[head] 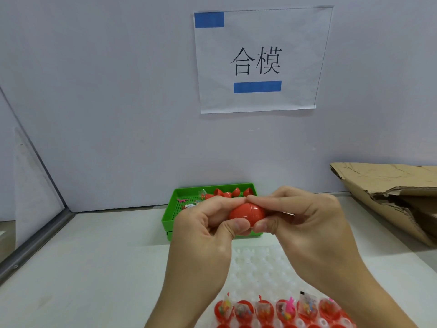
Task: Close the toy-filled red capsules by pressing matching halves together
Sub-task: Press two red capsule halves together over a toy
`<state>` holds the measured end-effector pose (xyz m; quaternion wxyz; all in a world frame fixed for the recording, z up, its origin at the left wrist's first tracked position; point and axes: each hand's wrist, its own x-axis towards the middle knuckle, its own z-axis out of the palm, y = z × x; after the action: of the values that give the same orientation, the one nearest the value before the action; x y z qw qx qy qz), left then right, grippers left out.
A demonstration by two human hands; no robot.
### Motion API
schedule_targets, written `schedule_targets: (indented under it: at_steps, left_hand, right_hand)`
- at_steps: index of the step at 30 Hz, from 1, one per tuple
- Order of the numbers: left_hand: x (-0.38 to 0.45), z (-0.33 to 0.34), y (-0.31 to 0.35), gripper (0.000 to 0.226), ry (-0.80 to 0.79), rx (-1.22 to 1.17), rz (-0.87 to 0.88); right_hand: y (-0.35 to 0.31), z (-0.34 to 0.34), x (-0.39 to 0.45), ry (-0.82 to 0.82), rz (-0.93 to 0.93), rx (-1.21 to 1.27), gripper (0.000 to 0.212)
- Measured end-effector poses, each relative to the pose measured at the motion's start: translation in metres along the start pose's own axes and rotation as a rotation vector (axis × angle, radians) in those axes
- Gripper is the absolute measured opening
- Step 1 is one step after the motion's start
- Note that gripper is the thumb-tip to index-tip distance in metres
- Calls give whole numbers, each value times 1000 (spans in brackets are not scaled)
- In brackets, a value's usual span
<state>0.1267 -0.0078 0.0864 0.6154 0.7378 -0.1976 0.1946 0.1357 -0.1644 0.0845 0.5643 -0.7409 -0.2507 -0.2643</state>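
Observation:
A red capsule is held above the table, its two halves joined into one egg shape. My left hand grips its left end and my right hand grips its right end, thumbs underneath and forefingers meeting on top. Near the bottom edge, several open red capsule halves with bagged toys stand in a white moulded holder tray. Behind my hands, a green tray holds several loose red capsule halves and a few small toys.
A torn cardboard box lies at the right by the wall. A paper sign with blue tape hangs on the wall ahead. A metal rail borders the table on the left.

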Motion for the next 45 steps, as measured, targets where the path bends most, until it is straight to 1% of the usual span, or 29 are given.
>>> schedule_targets:
  at_steps: [4, 9, 13, 16, 18, 20, 22, 24, 28, 31, 35, 38, 42, 44, 45]
  left_hand:
    - [-1, 2, -1, 42, 20, 61, -2]
    - [-1, 7, -1, 51, 85, 107, 30]
    - [-3, 9, -1, 48, 84, 119, 34]
    - [-2, 7, -1, 35, 64, 131, 63]
    - [-3, 7, 2, 25, 44, 105, 61]
    - [-3, 6, 4, 27, 7, 56, 40]
    - [-3, 3, 4, 30, -58, 5, 17]
    - [-3, 1, 4, 32, -101, -37, 9]
    - [-2, -1, 4, 31, -145, -99, 3]
    - [-1, -1, 5, 31, -159, -140, -4]
    - [-1, -1, 5, 30, -130, -179, -31]
    - [-1, 0, 6, 27, -119, -183, -50]
    - [-1, 2, 8, 19, -88, -133, -34]
    - [-1, 3, 6, 10, -54, -112, -23]
    - [-1, 4, 5, 14, -32, -96, -15]
  right_hand:
    - [2, -1, -2, -19, 13, 19, 55]
    - [0, -2, -1, -3, -17, -18, 48]
    - [1, -5, 0, -13, -33, -14, 47]
    - [1, -5, 2, -44, 13, 102, 38]
    - [0, -6, 3, -58, 60, 218, 38]
    - [0, -10, 3, -60, 105, 300, 45]
    - [-2, -13, 4, -60, 131, 332, 49]
    - [-2, -14, 4, -62, 120, 309, 46]
    - [-3, -14, 4, -68, 118, 307, 33]
    - [-5, -16, 4, -73, 120, 281, 34]
    - [-5, -19, 4, -89, 123, 268, 27]
    - [-7, -19, 3, -61, 119, 258, 26]
    - [-7, -14, 3, -7, 73, 242, 22]
    - [-4, -12, 2, 28, 64, 242, 31]
    - [-3, -11, 2, 35, 58, 234, 35]
